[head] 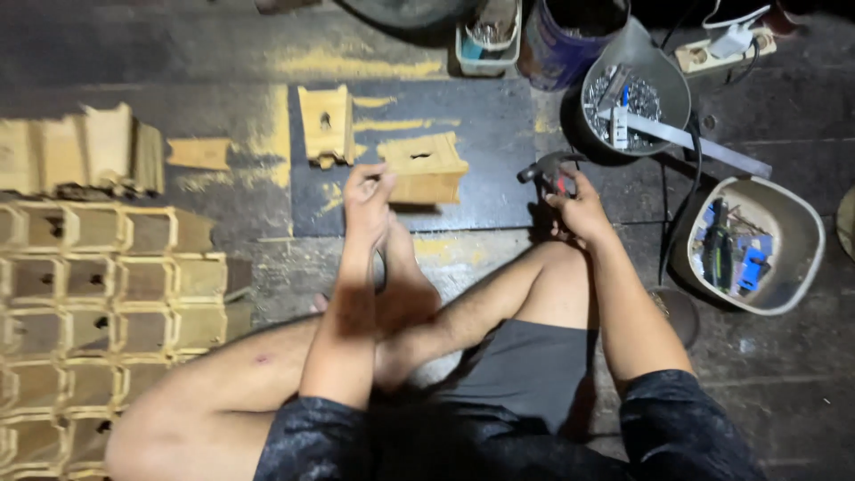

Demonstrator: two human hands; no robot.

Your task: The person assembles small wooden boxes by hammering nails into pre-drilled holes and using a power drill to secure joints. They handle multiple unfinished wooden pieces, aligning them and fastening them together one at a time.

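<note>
Hammer (545,167) in right hand (579,209) — fingers clamped on handle, head toward 10 o'clock, long axis running 10–4. Left hand (367,198) pinched shut on small item, too small to tell, touching wood block (426,167) — block's long axis 9–3, lying on floor at 3 o'clock of left hand, 9 o'clock of hammer. Nail bowl (634,93) at 1 o'clock.

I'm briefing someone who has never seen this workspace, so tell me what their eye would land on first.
First, the person seated on the floor, right hand gripping a hammer and left hand pinching something too small to identify beside a small wooden box. Next, the rows of finished wooden boxes laid in a grid at the left. Then the round pan of nails at upper right.
</note>
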